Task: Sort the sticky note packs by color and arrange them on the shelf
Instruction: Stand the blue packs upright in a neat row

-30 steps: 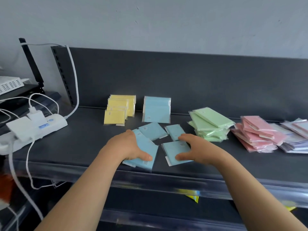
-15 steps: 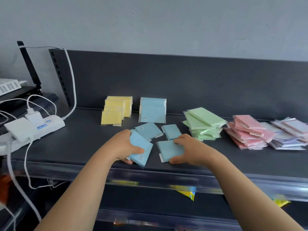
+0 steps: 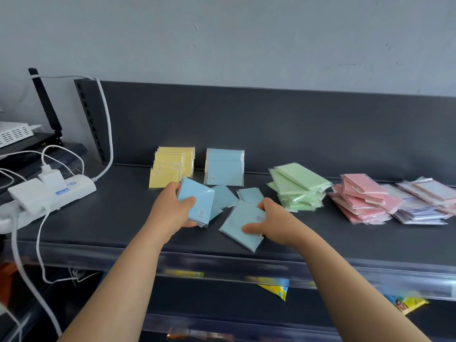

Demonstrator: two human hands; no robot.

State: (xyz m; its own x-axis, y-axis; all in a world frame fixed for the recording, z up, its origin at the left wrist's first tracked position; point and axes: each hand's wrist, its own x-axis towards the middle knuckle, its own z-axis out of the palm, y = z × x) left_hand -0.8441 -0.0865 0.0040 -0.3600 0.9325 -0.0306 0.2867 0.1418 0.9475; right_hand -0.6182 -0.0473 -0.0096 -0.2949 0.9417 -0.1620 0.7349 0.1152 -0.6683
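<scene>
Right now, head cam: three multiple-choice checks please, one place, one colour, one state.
1. Which colour pile lies just right of the green pile? A yellow; B pink; C blue.
2. What colour are the packs that the left hand and right hand grip? A blue; B green; C pink.
3. How do the yellow packs sit? A flat heap; B upright by the back panel; C on hooks.
Answers: 1 B, the pink pile is its right neighbour. 2 A, left-held pack and right-held pack are both blue. 3 B, they stand in rows.
</scene>
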